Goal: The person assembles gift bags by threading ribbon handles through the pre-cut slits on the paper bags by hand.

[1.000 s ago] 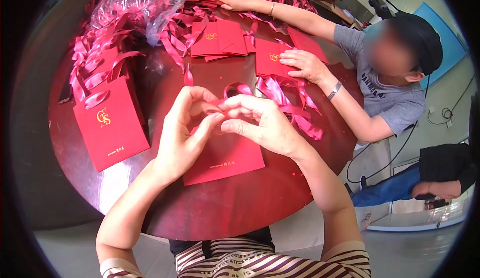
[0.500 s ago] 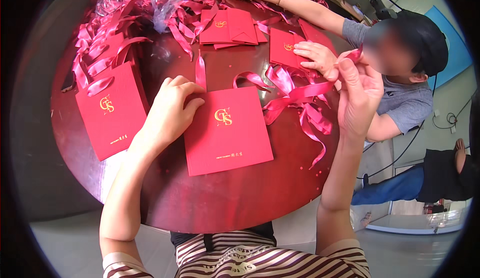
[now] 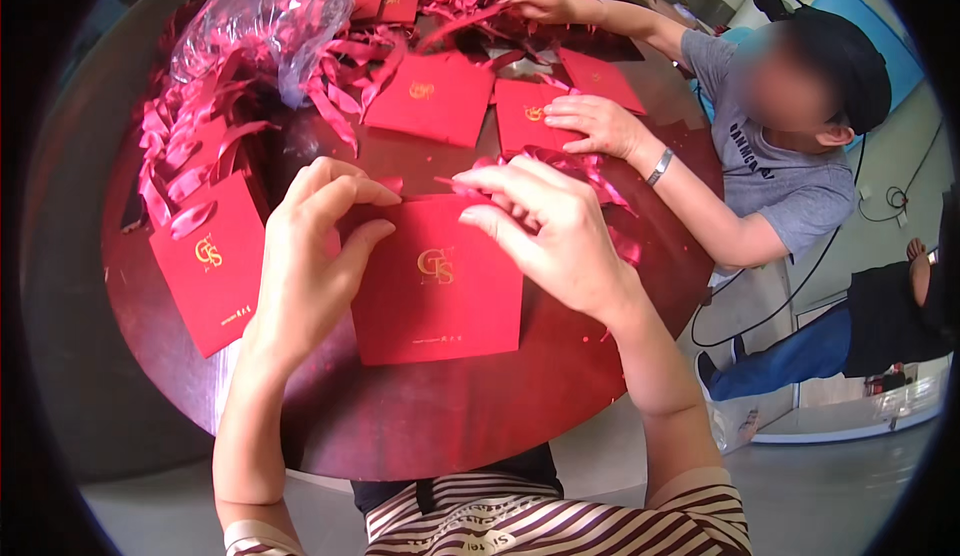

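A red paper gift bag with a gold emblem lies flat in front of me on the table. My left hand is curled at its upper left corner, thumb on the front, fingertips at the top edge. My right hand is above the upper right corner, fingers pinched on a red ribbon whose short end sticks out toward the left. Another bit of ribbon shows at the top edge by my left fingertips. How the ribbon joins the bag is hidden by my hands.
Left of me, red bags with ribbon handles stand in a row. A clear plastic bag of ribbons lies behind them. Across the round table, a co-worker's hand rests on a red bag, the other on ribbons. More bags lie beyond mine.
My right hand has come down and left, from raised at the right to the bag's top edge, with the ribbon. The co-worker's near hand now lies flat on a bag; a far bag has shifted.
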The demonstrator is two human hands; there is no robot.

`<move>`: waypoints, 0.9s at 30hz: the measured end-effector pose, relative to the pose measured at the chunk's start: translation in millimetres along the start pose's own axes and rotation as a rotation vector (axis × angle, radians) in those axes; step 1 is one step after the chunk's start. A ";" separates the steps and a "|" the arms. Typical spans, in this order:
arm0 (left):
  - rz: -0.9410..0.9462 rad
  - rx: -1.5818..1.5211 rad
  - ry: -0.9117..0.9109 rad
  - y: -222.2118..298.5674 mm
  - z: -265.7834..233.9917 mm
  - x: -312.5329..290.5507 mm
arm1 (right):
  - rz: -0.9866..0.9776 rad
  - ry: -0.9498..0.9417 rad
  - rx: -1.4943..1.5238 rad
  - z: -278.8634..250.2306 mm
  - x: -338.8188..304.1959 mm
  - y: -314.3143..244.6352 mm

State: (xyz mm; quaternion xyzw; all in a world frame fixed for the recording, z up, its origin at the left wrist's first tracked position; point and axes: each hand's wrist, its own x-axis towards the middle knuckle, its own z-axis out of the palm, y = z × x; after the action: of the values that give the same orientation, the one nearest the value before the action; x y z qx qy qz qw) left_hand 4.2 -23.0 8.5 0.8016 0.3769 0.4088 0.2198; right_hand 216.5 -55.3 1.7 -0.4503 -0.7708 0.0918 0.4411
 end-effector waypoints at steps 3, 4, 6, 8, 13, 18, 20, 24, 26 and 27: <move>0.149 0.091 0.051 19.5 -3.5 0.4 | -0.164 0.055 -0.187 -5.8 0.5 -17.3; 0.218 0.137 0.079 28.5 -3.0 1.4 | -0.215 0.059 -0.292 -8.2 -0.1 -21.3; 0.261 0.155 0.118 38.1 -3.6 -1.9 | -0.195 0.038 -0.345 -12.5 -0.9 -35.2; 0.267 0.210 0.067 44.7 -3.7 -6.1 | -0.212 0.040 -0.337 -17.0 -5.8 -39.3; 0.275 0.481 -0.001 61.6 -26.5 -30.8 | -0.294 0.025 -0.426 -16.1 -17.8 -71.1; 0.639 0.536 -0.041 67.3 -39.7 -30.7 | -0.177 -0.089 -0.416 -21.7 -36.1 -80.2; 0.667 0.500 -0.075 63.3 -42.1 -36.8 | -0.123 -0.144 -0.410 -34.7 -36.5 -83.1; 0.741 0.463 -0.133 56.7 -41.9 -36.2 | -0.184 -0.161 -0.383 -49.5 -35.4 -78.9; 0.793 0.468 -0.145 52.3 -44.4 -34.7 | 0.007 -0.485 -0.503 -57.4 -18.5 -89.4; 0.839 0.478 -0.159 50.4 -45.7 -34.3 | -0.151 -0.370 -0.471 -49.3 -21.5 -72.7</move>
State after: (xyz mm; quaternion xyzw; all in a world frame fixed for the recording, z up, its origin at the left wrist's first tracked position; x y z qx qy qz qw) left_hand -25.0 -79.1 51.0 0.9411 0.0868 0.3015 -0.1258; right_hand 213.9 -126.5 57.3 -0.4574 -0.8694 -0.0420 0.1822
